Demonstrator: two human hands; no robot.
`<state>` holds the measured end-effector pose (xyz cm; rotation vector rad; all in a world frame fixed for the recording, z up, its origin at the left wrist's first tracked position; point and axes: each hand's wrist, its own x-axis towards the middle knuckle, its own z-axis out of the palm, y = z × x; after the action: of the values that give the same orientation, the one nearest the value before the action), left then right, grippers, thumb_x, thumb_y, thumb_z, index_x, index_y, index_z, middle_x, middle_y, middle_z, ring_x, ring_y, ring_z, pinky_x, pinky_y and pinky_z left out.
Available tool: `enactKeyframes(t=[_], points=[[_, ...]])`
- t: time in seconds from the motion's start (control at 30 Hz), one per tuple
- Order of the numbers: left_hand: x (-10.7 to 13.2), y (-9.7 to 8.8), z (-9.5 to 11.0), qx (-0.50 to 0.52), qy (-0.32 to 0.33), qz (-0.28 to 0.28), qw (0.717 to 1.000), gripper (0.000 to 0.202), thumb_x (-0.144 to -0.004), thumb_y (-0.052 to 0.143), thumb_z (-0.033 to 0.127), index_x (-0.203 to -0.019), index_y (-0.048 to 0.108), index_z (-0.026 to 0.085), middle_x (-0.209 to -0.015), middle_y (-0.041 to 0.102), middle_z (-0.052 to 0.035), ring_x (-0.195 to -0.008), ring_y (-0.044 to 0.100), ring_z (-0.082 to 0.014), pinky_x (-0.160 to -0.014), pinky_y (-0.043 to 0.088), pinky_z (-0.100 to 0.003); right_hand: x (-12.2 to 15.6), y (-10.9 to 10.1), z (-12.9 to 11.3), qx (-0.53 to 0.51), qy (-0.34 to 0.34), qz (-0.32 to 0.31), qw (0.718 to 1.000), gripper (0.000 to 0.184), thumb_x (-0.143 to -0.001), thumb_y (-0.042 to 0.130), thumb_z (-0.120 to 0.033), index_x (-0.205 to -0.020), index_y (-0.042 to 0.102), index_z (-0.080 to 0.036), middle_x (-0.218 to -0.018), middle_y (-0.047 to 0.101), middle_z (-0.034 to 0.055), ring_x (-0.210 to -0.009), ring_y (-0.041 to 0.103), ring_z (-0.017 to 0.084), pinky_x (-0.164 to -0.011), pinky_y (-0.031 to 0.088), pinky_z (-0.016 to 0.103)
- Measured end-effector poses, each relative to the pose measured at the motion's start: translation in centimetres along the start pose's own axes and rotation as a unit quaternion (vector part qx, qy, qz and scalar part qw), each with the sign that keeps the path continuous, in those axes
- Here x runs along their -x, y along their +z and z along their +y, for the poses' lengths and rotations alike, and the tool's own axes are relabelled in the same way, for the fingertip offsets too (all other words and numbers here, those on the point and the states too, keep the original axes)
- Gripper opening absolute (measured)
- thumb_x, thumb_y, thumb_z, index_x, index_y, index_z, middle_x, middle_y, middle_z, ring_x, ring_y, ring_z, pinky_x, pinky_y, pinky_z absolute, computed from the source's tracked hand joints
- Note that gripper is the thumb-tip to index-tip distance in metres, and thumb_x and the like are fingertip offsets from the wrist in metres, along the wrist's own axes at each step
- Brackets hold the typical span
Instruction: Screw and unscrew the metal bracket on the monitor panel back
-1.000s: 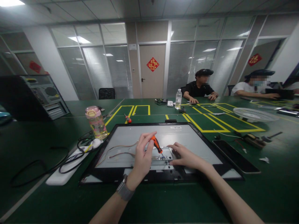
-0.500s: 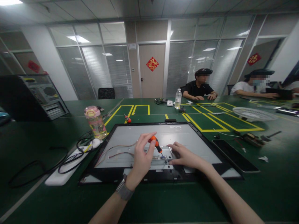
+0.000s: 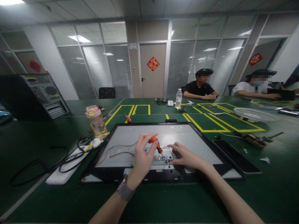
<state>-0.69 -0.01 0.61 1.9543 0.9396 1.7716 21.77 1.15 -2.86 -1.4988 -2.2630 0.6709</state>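
Observation:
A flat display panel [image 3: 196, 141] with a black frame lies on the table, its pale metal back facing up. My left hand [image 3: 143, 155] is closed around the handle of an orange and black screwdriver [image 3: 158, 147], which leans with its tip down on a small metal plate [image 3: 172, 158]. That plate sits near the panel's front edge and bears small parts along its middle. My right hand [image 3: 184, 155] grips the plate's right end, thumb at the front and index finger behind. Thin wires [image 3: 112, 147] run over the panel to the left; my left hand hides part of them.
Left of the panel are a white power strip [image 3: 62, 172] with black cables, a pink-lidded bottle [image 3: 97, 124] and a computer case [image 3: 35, 96]. Rightward lie a dark phone-like slab [image 3: 235, 155] and tools. A small red screwdriver [image 3: 128, 118] lies behind. Two people sit across the table.
Both hands and the screwdriver stay nearly in place. The view has shifted very slightly. Across the table, the person in black has drawn their hands together.

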Motion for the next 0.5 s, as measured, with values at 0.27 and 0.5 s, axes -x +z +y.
enactKeyframes(t=[0.27,0.5], points=[[0.13,-0.24,0.13,0.028,-0.003,-0.026,0.999,0.026,-0.095,0.050,0.020,-0.114,0.066,0.021,-0.106,0.066,-0.0069,-0.099,0.062,-0.0197,-0.088,0.050,-0.034,0.16,-0.24,-0.45,0.004,-0.004,0.002,1.000,0.062,-0.076,0.075,-0.037,-0.133,0.054,-0.022,-0.108,0.055,0.0068,-0.099,0.057,0.026,-0.089,0.047,0.035],[0.34,-0.15,-0.12,0.031,0.001,-0.035,0.999,0.027,-0.096,0.048,0.022,-0.116,0.067,0.022,-0.111,0.067,-0.0082,-0.104,0.062,-0.0208,-0.091,0.050,-0.036,0.18,-0.25,-0.57,-0.010,0.004,-0.005,1.000,0.063,-0.076,0.075,-0.036,-0.134,0.054,-0.021,-0.109,0.054,0.0074,-0.103,0.055,0.027,-0.092,0.045,0.036]])
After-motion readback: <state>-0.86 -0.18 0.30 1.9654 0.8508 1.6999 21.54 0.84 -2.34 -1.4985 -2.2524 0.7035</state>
